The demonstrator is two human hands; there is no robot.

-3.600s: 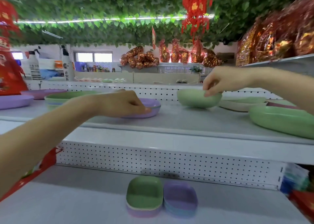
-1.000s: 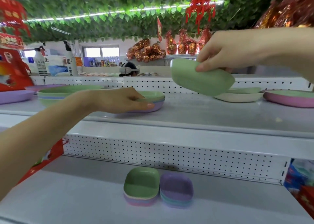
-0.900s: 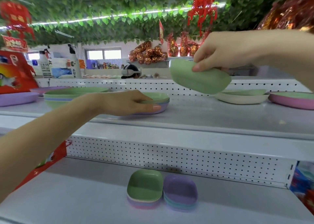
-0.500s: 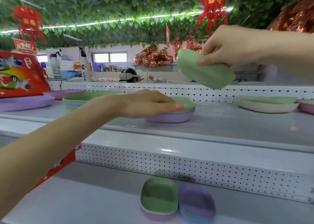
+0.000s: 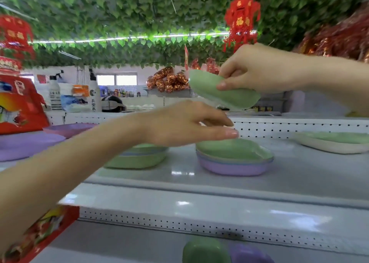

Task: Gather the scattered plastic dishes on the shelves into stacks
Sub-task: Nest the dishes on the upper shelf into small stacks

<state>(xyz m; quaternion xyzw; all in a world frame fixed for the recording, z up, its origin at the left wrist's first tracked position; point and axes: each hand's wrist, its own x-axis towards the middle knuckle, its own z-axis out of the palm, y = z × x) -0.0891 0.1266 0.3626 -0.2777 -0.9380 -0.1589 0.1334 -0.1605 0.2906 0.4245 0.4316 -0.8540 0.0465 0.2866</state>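
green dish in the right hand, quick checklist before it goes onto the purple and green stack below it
1. Grip: the right hand pinches the green dish by its rim: ok.
2. Dish level for nesting: it is tilted: not ok.
3. Dish lined up over the stack: only one view, depth unclear: cannot tell.
4. Stack top free: the left hand hovers with straight fingers over its left edge: not ok.
5. Stack sits flat on the shelf: ok.
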